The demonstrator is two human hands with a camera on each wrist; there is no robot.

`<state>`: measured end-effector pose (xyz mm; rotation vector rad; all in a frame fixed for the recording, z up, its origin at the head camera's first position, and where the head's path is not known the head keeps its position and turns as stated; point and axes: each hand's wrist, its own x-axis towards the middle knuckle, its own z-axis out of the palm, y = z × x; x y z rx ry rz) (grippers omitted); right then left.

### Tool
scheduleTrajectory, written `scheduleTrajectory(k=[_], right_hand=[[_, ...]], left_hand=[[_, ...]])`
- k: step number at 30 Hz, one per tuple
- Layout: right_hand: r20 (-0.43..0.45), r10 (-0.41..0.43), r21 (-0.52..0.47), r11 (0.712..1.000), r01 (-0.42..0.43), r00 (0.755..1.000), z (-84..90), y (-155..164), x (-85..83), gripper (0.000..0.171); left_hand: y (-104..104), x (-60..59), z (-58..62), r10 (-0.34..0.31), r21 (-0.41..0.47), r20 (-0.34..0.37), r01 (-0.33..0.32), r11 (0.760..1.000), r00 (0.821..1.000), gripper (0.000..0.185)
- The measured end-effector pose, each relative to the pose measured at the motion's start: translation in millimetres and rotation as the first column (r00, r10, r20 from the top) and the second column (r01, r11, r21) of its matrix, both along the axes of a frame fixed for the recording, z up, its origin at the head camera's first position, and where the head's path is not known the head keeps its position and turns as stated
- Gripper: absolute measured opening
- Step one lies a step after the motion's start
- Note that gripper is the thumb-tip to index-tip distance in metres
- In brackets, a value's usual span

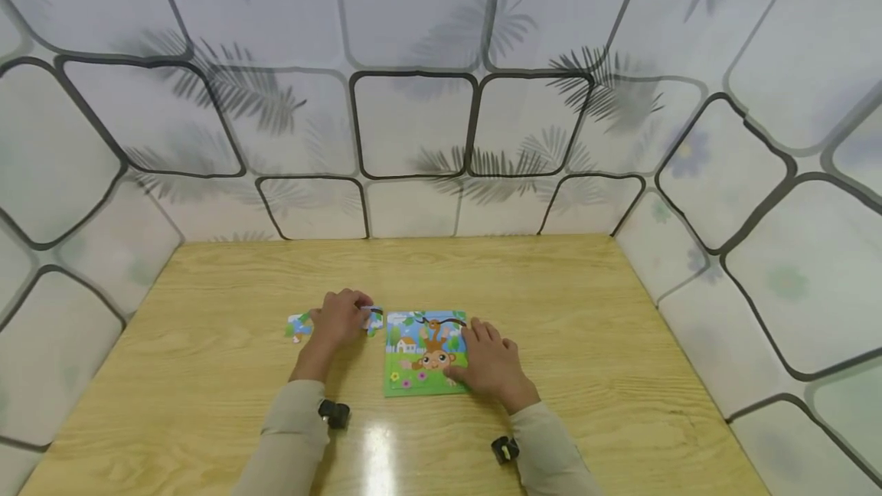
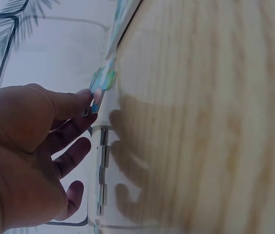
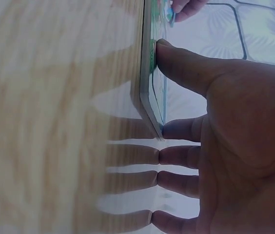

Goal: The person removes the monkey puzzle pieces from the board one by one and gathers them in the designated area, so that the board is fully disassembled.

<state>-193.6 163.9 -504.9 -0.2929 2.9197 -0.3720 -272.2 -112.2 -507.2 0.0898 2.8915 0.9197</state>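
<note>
A square puzzle board (image 1: 413, 388) with a hanging monkey picture lies flat on the table. My left hand (image 1: 339, 318) is just left of it, and in the left wrist view its thumb and forefinger pinch a small printed puzzle piece (image 2: 103, 80). The other left fingers are loosely bent. My right hand (image 1: 493, 362) rests at the board's right edge. In the right wrist view the thumb (image 3: 181, 63) presses on the picture, while the other fingers reach straight down to the table beside the board.
More puzzle pieces (image 1: 299, 324) lie on the table left of the board, partly hidden under my left hand. The wooden table (image 1: 565, 289) is enclosed by patterned fabric walls (image 1: 413, 125) at the back and sides.
</note>
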Motion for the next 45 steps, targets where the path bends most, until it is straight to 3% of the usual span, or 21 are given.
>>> scheduleTrajectory(k=[9,13,19,25,32,35,45], right_hand=[[-0.016,0.011,0.007,1.0,-0.011,1.0,0.6,-2.2,0.4,0.08],[-0.023,0.011,-0.003,1.0,-0.011,1.0,1.5,-1.8,1.5,0.08],[-0.027,0.004,-0.004,1.0,-0.004,1.0,0.5,-2.3,2.1,0.081],[-0.029,-0.005,-0.005,1.0,0.005,1.0,-2.6,-2.5,0.6,0.081],[-0.028,-0.014,-0.015,1.0,0.014,1.0,-3.9,-2.9,0.9,0.082],[-0.035,-0.011,-0.025,1.0,0.011,0.999,-4.6,-3.0,1.7,0.08],[-0.114,0.149,-0.047,0.987,-0.155,0.982,-5.5,-15.3,6.1,0.059]], left_hand=[[-0.7,4.6,-2.7,0.015,0.004,-0.08,-0.015,1.0,0.997,0.028],[6.7,12.1,-1.0,-0.034,0.03,-0.093,0.037,0.999,0.995,0.026],[18.5,28.4,0.7,-0.099,0.003,-0.078,0.099,0.995,0.992,0.025],[21.9,47.1,-1.1,-0.179,0.037,-0.09,0.183,0.982,0.98,0.025],[30.9,62.9,3.4,-0.243,-0.084,-0.067,0.238,0.968,0.968,0.03],[33.8,66.3,6.0,-0.243,-0.089,-0.06,0.237,0.967,0.968,0.037],[39.2,63.7,1.6,-0.25,-0.144,-0.064,0.239,0.96,0.966,0.046]])
